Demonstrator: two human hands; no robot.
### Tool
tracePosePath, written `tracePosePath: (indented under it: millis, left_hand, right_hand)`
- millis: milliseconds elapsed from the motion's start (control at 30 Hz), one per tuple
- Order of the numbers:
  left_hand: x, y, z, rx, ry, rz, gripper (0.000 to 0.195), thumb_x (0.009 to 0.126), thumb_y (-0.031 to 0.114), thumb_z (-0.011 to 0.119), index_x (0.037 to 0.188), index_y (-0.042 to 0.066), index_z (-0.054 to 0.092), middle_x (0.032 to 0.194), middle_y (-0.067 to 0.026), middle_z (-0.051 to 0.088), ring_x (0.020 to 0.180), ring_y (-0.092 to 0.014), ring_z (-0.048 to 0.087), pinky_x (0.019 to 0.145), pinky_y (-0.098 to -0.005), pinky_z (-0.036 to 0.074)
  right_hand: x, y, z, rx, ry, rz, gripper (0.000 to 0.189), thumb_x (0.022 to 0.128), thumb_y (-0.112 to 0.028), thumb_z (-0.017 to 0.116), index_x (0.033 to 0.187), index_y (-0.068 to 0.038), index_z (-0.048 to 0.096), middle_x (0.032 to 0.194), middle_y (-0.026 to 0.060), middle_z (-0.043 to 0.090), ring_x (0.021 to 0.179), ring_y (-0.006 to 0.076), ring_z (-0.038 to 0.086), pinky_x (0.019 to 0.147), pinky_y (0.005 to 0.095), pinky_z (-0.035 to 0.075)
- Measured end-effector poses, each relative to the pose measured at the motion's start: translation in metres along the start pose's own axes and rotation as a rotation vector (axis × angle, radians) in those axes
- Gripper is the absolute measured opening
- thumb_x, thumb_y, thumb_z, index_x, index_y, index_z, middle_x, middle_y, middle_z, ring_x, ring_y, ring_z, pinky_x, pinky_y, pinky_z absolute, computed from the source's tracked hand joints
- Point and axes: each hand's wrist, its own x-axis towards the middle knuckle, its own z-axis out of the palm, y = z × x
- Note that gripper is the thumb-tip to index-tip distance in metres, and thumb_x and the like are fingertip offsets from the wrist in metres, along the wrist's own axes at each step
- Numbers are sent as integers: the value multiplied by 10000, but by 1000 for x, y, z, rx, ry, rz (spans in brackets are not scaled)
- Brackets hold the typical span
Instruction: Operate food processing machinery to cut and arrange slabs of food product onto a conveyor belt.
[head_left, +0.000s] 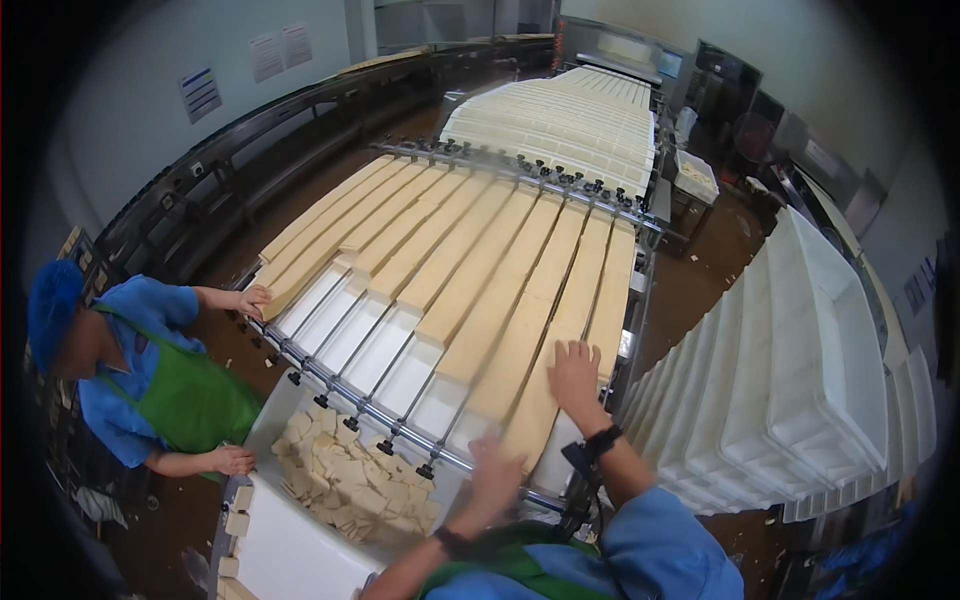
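Long pale-yellow strips of a dough-like food, stacked in layers (465, 270), lie side by side on a white conveyor table (394, 371) with thin metal dividing rods. My right hand (576, 382) rests on the near part of a strip at the right, fingers spread on its top. My left hand (495, 472) is blurred at the near end of a strip (532, 439); its grip cannot be made out. Below the table's front rail (405, 433) stands a white bin (262, 420) of flat, pale offcuts (352, 480).
At the left a co-worker in a green apron (187, 394) has one hand (255, 300) by a strip end, the other (234, 460) at the bin. Nested white plastic trays (817, 360) lean at the right. A bar with black knobs (525, 174) crosses the conveyor. A white sheet (555, 127) lies beyond.
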Motion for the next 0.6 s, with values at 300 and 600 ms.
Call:
tracePosePath:
  millis: [300,600]
  left_hand:
    - [1,-16,18,-48,186,192,941,816,89,746,1612,84,244,1311,-281,460,1210,-481,519,1016,-460,478]
    - [-50,-51,-79,-236,475,148,641,879,-26,529,1510,73,466,1470,-245,481,1402,-424,436,1165,-453,392]
  right_hand:
    - [-119,-34,-33,516,-353,-392,800,959,-514,653,1611,-150,367,1667,270,225,1555,474,191,1233,675,98]
    - [-115,-46,-15,222,-247,-485,823,912,-455,711,1602,-151,382,1656,264,270,1560,449,193,1217,712,77]
